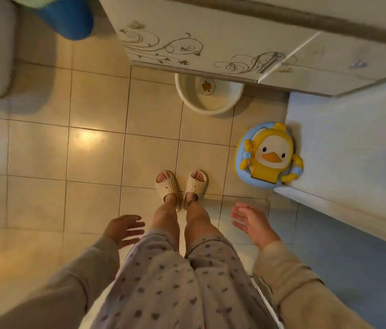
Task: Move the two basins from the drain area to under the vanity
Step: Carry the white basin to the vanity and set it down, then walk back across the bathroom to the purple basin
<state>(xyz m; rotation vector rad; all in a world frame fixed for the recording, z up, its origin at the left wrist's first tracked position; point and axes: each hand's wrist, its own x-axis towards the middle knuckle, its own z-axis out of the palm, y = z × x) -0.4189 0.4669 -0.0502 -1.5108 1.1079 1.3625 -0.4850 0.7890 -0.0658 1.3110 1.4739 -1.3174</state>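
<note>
bathroom floor, basin at vanity
white basin (207, 97) on tiles, half under vanity (211, 41); left hand (124, 230) and right hand (251, 222) empty, fingers spread; duck seat (271, 154) beside wall.

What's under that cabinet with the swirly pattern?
A white basin sits on the floor, tucked partway under the cabinet, a duck picture on its bottom. Its far rim is hidden by the cabinet, so anything deeper underneath can't be seen.

No readable text, label, brand or number found. Only pictures seen: duck face printed inside basin (208, 96) at far centre; floral scrollwork printed on vanity door (187, 41).
</note>
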